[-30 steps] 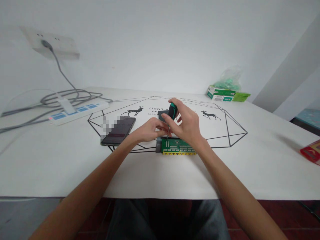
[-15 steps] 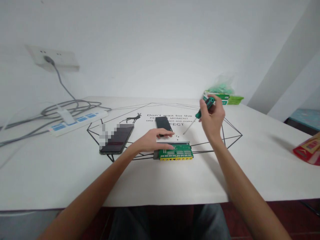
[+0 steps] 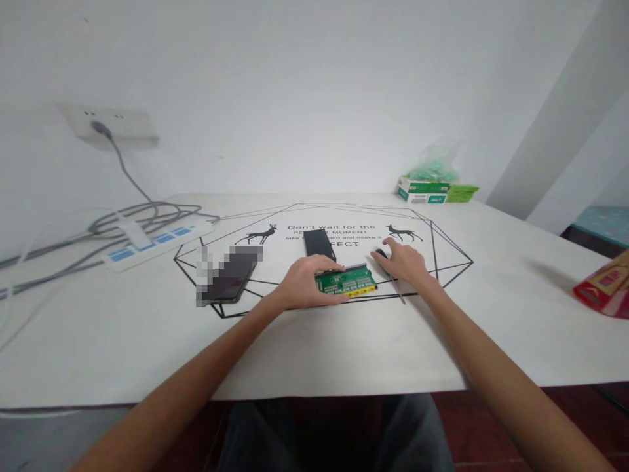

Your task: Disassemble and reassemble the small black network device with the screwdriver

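My left hand (image 3: pixel 307 282) grips the left end of a green circuit board (image 3: pixel 351 280), thumb along the near side and fingers over the far side. The board has yellow connectors on its near edge and a grey strip at the back. To its right, my right hand (image 3: pixel 403 261) is low at the table around the dark green handle of a screwdriver (image 3: pixel 382 259). Its thumb crosses the handle and the forefinger is stretched out. The metal shaft points back towards me. Beyond my left hand lies a black rectangular piece (image 3: pixel 318 242), its near end partly covered.
A phone (image 3: pixel 234 278) lies left of my left hand. Further left are a power strip (image 3: pixel 160 242) and coiled grey cables (image 3: pixel 142 213). Green and white boxes (image 3: pixel 423 190) with a plastic bag stand at the back right. A red packet (image 3: pixel 604 288) sits at the right edge.
My right hand has come down with the screwdriver, whose tip has swung round towards me. My left hand has closed on the board, which is now slightly turned. The small dark screws are no longer visible.
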The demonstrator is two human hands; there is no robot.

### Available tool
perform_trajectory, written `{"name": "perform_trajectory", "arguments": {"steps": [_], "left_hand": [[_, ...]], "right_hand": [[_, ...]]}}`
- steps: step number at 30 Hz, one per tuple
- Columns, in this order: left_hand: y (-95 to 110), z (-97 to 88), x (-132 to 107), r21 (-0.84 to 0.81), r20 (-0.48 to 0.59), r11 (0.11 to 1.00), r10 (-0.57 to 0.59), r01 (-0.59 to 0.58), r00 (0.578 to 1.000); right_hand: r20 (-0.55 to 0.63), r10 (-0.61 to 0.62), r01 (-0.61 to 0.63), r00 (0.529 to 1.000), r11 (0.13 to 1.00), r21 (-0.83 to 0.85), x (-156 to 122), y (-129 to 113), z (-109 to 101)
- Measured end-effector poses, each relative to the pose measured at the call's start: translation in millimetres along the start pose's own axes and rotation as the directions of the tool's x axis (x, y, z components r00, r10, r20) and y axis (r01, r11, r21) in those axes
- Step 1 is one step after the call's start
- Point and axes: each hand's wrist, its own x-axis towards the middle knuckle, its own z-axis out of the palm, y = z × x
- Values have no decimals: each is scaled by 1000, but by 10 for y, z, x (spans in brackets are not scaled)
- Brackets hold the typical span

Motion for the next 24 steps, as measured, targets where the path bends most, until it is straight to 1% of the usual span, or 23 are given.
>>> {"name": "perform_trajectory", "arguments": {"steps": [1, 2, 3, 4, 5, 6, 7, 8, 9, 10, 11, 12, 13, 15, 16, 18, 19, 20, 21, 22, 23, 24], "left_hand": [[-11, -19, 22, -89, -55, 994, -63, 58, 997], [-24, -42, 54, -195, -105, 974, -140, 118, 985], [-39, -65, 96, -320, -142, 933, -221, 166, 965], [-54, -85, 146, -464, -180, 867, -293, 181, 939], [-67, -99, 203, -598, -204, 783, -355, 171, 912], [-76, -106, 264, -719, -198, 675, -427, 166, 883], [-81, -103, 325, -809, -161, 564, -483, 165, 861], [-80, -90, 382, -867, -121, 469, -522, 165, 844], [-73, -64, 432, -903, -103, 400, -560, 159, 822], [-61, -28, 473, -924, -95, 350, -595, 151, 798], [-43, 17, 506, -938, -93, 316, -629, 145, 772], [-23, 69, 531, -944, -79, 291, -655, 154, 752], [-1, 122, 552, -945, -63, 277, -672, 172, 738], [30, 208, 597, -931, -41, 292, -677, 218, 735], [32, 228, 629, -909, -45, 334, -670, 247, 741], [-9, 195, 722, -805, -83, 491, -650, 333, 756], [-57, 142, 782, -682, -139, 619, -633, 390, 761], [-122, 72, 847, -509, -197, 727, -619, 461, 760], [-202, -7, 913, -441, -237, 752, -624, 490, 745], [-292, -85, 975, -372, -276, 765, -632, 526, 724], [-384, -150, 1030, -195, -325, 756, -651, 625, 686], [-471, -195, 1076, -57, -329, 696, -690, 716, 645]], "right_hand": [[-48, 2, 0, 999, 999, 40, 1, 7, -23], [-103, 7, 4, 995, 995, 104, 2, 11, -48], [-152, 15, 16, 988, 980, 200, 1, 4, -74], [-185, 24, 37, 983, 946, 322, -5, -21, -99], [-199, 27, 70, 980, 883, 464, -16, -65, -120], [-170, 12, 96, 985, 783, 615, -33, -130, -136], [-113, -22, 100, 993, 663, 742, -56, -212, -144], [-60, -91, 100, 994, 545, 833, -84, -304, -146], [-18, -157, 88, 987, 447, 890, -114, -400, -141], [15, -211, 70, 977, 388, 919, -143, -490, -133], [48, -259, 49, 965, 357, 933, -169, -569, -122], [78, -282, 20, 956, 328, 945, -191, -630, -114], [92, -277, -5, 956, 298, 955, -207, -672, -109], [96, -254, -38, 962, 225, 974, -217, -702, -115], [97, -236, -52, 967, 190, 980, -211, -694, -124], [93, -195, -65, 976, 143, 988, -179, -651, -139], [80, -161, -56, 984, 148, 987, -154, -620, -139], [56, -117, -35, 992, 177, 983, -125, -585, -132], [23, -60, -9, 998, 231, 973, -93, -546, -115], [-24, 11, 20, 1000, 308, 951, -60, -505, -92], [-68, 77, 34, 995, 383, 923, -28, -462, -63], [-97, 142, 27, 985, 434, 900, 2, -420, -32]]}}
